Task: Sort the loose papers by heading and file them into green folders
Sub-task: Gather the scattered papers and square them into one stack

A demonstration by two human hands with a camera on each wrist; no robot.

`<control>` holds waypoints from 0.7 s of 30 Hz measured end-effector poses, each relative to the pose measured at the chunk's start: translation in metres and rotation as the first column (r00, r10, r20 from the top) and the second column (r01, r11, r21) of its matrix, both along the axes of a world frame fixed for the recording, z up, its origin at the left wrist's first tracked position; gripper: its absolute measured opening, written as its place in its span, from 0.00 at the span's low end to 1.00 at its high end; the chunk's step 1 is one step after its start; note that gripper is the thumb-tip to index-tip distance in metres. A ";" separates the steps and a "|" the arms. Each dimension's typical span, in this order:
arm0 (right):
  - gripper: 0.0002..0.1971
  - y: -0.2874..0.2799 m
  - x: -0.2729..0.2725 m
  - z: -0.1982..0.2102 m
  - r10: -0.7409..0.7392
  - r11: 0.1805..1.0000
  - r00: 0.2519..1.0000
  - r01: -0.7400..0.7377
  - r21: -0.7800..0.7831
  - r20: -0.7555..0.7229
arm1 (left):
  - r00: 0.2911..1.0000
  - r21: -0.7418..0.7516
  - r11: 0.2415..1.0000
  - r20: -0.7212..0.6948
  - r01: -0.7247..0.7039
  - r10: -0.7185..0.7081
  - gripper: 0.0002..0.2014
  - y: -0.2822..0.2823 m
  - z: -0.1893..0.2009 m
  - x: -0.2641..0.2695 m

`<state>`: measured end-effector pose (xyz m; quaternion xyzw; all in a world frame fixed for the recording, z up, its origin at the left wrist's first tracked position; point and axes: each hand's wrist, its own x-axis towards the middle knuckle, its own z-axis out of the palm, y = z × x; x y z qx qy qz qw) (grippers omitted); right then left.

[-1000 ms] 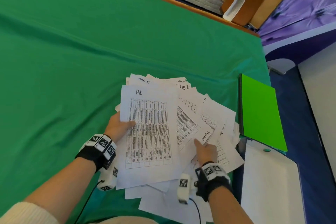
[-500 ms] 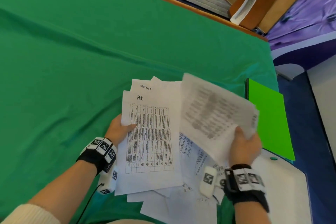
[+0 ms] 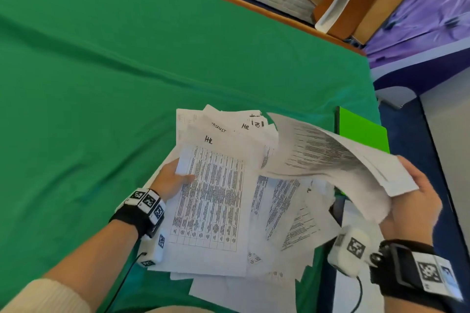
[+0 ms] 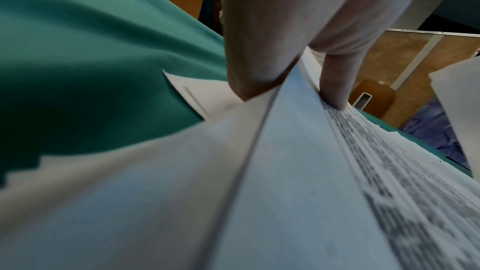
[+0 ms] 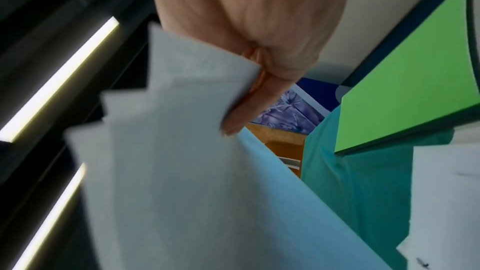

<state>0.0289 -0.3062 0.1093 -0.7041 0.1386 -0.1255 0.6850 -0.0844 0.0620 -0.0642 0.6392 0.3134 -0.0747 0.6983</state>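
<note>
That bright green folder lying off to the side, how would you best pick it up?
Pinch the green folder at its right long edge, coming from the right. It lies flat and shut on the green cloth; its near end is covered by the lifted sheets, and its dark left edge looks like the spine.

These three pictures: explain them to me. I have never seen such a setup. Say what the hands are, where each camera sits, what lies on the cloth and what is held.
No machine here: a person works with bare hands, wearing cameras. The head view looks down from the forehead; the other two look along each wrist at the fingers. On the green cloth lies a heap of loose papers, with a green folder beside it. The left hand holds a table sheet headed "HR", thumb on top. The right hand grips a lifted bundle of sheets, blurred by motion.
</note>
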 end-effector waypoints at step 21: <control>0.13 0.097 0.032 -0.086 0.475 0.015 0.552 -0.784 -0.621 -0.685 | 0.995 -0.210 0.976 -0.072 0.050 -0.066 0.32 0.008 0.018 0.005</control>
